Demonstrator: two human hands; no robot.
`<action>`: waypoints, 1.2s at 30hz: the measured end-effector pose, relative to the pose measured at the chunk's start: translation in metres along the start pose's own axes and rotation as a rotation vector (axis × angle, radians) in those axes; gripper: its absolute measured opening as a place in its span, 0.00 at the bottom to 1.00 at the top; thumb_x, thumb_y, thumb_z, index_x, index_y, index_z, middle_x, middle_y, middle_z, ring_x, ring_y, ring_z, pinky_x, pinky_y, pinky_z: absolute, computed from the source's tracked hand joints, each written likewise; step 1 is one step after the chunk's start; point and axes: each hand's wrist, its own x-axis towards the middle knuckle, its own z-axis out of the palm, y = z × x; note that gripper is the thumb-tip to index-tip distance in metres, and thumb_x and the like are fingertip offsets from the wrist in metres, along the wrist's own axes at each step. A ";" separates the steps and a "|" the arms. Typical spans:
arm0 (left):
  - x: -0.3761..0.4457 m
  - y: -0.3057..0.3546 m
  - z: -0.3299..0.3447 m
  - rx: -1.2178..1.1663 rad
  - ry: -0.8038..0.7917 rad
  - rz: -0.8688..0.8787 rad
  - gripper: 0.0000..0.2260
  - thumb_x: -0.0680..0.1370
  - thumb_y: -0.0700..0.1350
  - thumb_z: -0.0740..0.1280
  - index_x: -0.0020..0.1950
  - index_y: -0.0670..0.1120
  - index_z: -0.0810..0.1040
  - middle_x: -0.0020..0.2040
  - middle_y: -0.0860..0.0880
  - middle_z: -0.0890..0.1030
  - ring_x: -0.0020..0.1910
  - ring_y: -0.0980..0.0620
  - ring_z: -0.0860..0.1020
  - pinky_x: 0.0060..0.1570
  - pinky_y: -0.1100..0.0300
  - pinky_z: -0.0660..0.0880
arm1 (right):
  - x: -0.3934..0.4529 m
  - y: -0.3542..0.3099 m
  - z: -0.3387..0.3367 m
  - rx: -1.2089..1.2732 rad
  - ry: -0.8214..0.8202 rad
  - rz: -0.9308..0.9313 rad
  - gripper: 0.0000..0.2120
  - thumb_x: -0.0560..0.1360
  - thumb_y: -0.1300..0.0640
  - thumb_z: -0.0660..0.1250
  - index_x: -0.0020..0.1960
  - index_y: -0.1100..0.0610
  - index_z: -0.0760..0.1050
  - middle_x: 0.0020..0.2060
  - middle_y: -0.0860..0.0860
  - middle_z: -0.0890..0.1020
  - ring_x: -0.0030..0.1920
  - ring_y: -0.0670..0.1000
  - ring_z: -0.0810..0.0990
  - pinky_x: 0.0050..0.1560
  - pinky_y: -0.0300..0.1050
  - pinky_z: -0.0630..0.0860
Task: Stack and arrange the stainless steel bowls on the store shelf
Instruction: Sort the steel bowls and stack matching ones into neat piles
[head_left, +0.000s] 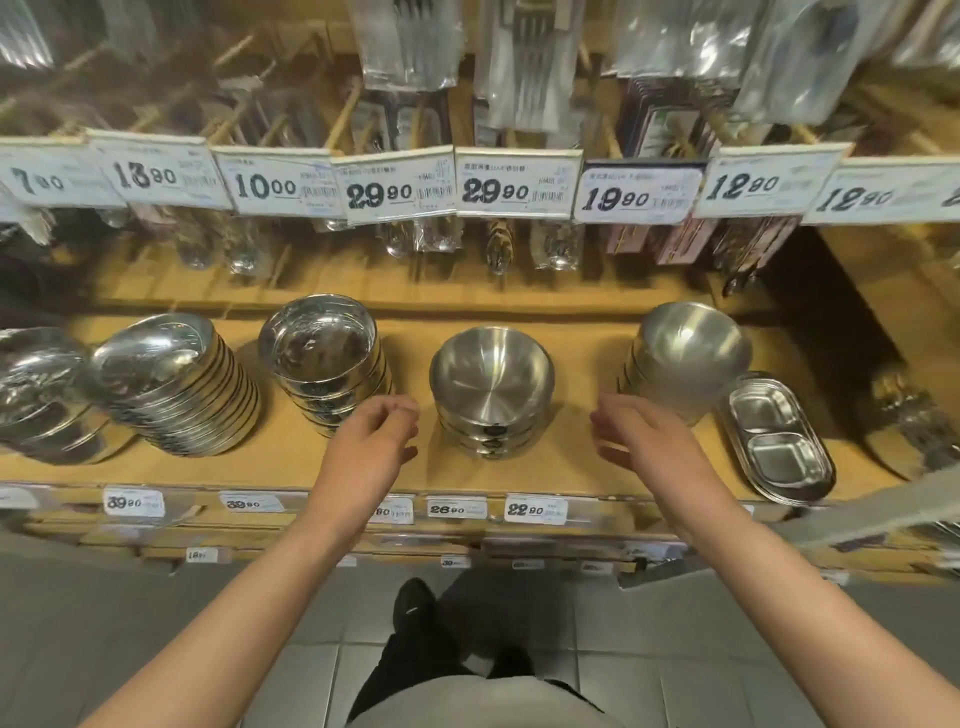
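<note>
A short stack of brushed steel bowls (491, 384) stands in the middle of the wooden shelf (582, 457). My left hand (371, 441) hovers just left of it with fingers loosely curled, holding nothing. My right hand (641, 441) hovers on the stack's right side, also empty, fingers relaxed. Neither hand touches the stack. A stack of shiny bowls (324, 353) stands behind my left hand. Another brushed stack (685, 353) stands behind my right hand, leaning a little.
Tilted stacks of shallow steel plates (171, 379) fill the shelf's left end. Divided oval steel trays (774, 441) lie at the right. Price tags (514, 189) and packaged cutlery (410, 47) hang above. The shelf's front edge carries small price labels (535, 509).
</note>
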 end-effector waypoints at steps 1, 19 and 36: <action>-0.006 0.003 -0.005 -0.012 0.000 0.017 0.06 0.82 0.46 0.65 0.53 0.50 0.83 0.53 0.47 0.84 0.54 0.50 0.82 0.52 0.53 0.80 | -0.008 0.000 -0.009 0.023 0.018 -0.010 0.09 0.80 0.50 0.65 0.54 0.49 0.82 0.51 0.52 0.86 0.57 0.54 0.83 0.61 0.54 0.80; -0.066 0.020 -0.044 -0.098 -0.093 0.087 0.07 0.82 0.46 0.66 0.53 0.45 0.83 0.48 0.46 0.84 0.48 0.49 0.81 0.47 0.54 0.78 | -0.129 -0.001 -0.039 0.226 0.193 -0.065 0.12 0.82 0.54 0.64 0.49 0.51 0.86 0.46 0.53 0.88 0.47 0.51 0.86 0.49 0.46 0.81; -0.159 -0.044 -0.168 -0.276 0.123 -0.034 0.06 0.82 0.42 0.66 0.47 0.45 0.82 0.41 0.47 0.82 0.41 0.50 0.79 0.45 0.53 0.77 | -0.201 0.012 0.034 0.260 0.118 0.011 0.11 0.83 0.56 0.64 0.56 0.59 0.83 0.47 0.55 0.88 0.51 0.55 0.86 0.49 0.47 0.79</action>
